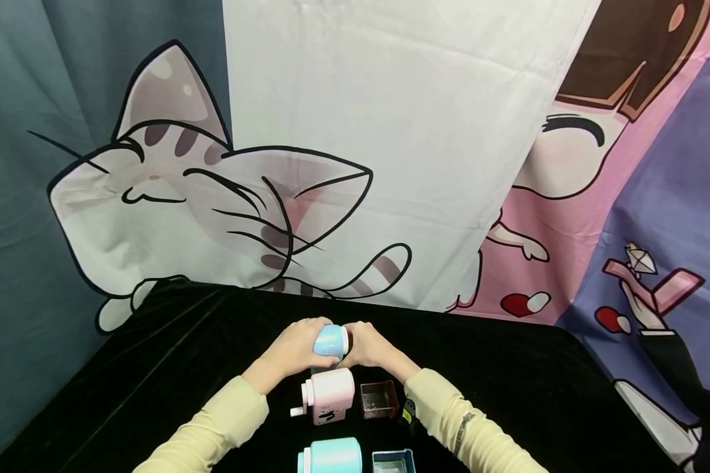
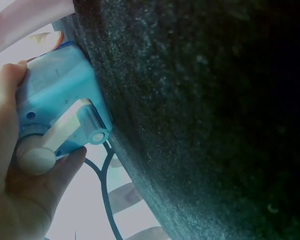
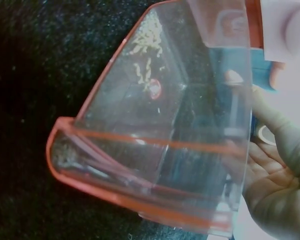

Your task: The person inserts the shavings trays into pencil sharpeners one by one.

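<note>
Sitting between the two hands, the blue pencil sharpener is farther from the wearer than the other sharpeners. The left hand holds it from the left, fingers over the far side and thumb along the near side; the left wrist view shows its white crank beside that palm. The right hand is at the sharpener's right end, thumb and fingers drawn in close; whether they grip it or only touch, I cannot tell. Nor can I tell if the sharpener rests on the cloth.

Just nearer stands the pink pencil sharpener, its crank pointing left, with a red-rimmed clear bin beside it on the right. Pale bits lie inside that bin, which is near the right wrist. Nearer again, cut off by the bottom of the head view, are the teal pencil sharpener and a blue-rimmed bin.

Black cloth covers the tabletop, spreading wide outside both forearms, with a narrower strip behind the hands before its far edge meets the cat-printed curtain.
</note>
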A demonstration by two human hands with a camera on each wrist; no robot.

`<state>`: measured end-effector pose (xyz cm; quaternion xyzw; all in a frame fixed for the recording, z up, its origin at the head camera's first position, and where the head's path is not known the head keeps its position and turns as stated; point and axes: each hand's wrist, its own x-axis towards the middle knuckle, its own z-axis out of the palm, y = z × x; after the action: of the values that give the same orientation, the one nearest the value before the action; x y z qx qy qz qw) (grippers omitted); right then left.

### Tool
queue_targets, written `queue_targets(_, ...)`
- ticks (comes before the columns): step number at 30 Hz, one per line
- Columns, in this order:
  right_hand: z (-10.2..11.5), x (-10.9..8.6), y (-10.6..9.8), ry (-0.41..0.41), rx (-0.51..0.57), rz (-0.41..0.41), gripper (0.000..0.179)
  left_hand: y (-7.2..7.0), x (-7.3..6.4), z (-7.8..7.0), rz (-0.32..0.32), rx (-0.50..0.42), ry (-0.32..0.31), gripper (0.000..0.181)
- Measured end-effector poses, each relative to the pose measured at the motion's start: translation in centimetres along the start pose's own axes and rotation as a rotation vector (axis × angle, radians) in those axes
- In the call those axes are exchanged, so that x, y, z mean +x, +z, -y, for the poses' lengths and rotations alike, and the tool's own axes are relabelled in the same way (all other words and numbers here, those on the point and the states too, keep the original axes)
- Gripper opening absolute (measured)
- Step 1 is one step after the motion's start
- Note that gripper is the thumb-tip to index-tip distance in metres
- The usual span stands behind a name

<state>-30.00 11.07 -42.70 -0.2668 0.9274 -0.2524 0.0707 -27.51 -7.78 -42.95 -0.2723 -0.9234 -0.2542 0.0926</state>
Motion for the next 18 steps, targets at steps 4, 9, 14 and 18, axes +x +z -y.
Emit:
queue_targets(4,-0.01,0.1,0.07,0.002,-0.007,-0.006,0.051,-0.06,-0.03,0.0,-0.001,0.0,0.002,0.059)
queue_targets(9,-0.08,0.22,0.06,-0.011,-0.015,-0.011,0.052,-0.01,0.05,0.06,-0.004,0.003,0.01,0.059)
queue_targets(14,0.11,0.17,-0.06,-0.01,-0.034,-0.014,0.052,-0.03,0.17,-0.01,-0.004,-0.007,0.007,0.058)
queue_targets(18,0.26,0.15,-0.04,-0.006,-0.038,-0.009,0.051,-0.08,0.12,-0.07,0.005,-0.016,-0.007,0.058)
